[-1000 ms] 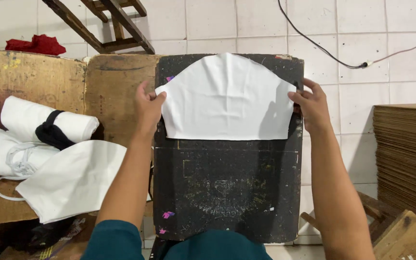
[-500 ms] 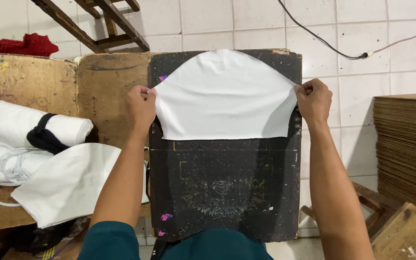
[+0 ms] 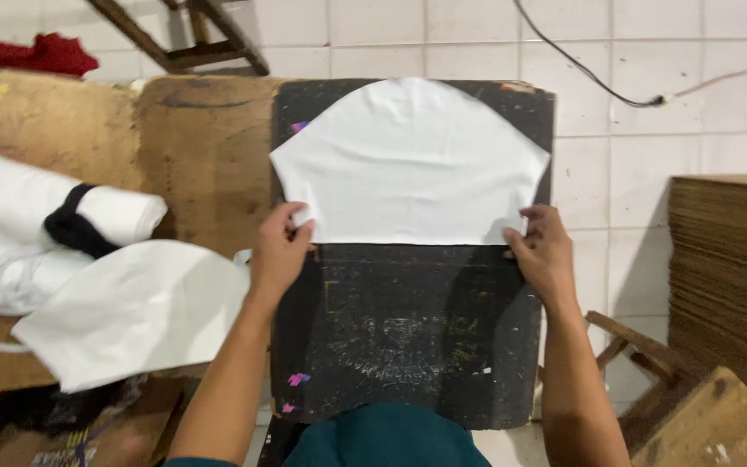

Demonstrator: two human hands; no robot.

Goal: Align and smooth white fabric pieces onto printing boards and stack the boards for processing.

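Left hand (image 3: 278, 251) and right hand (image 3: 545, 252) pinch (arms outstretched).

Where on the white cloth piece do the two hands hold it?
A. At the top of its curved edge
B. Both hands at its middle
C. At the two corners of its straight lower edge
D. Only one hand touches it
C: the left hand and the right hand each pinch a lower corner of the white cloth piece, which lies flat on the black board.
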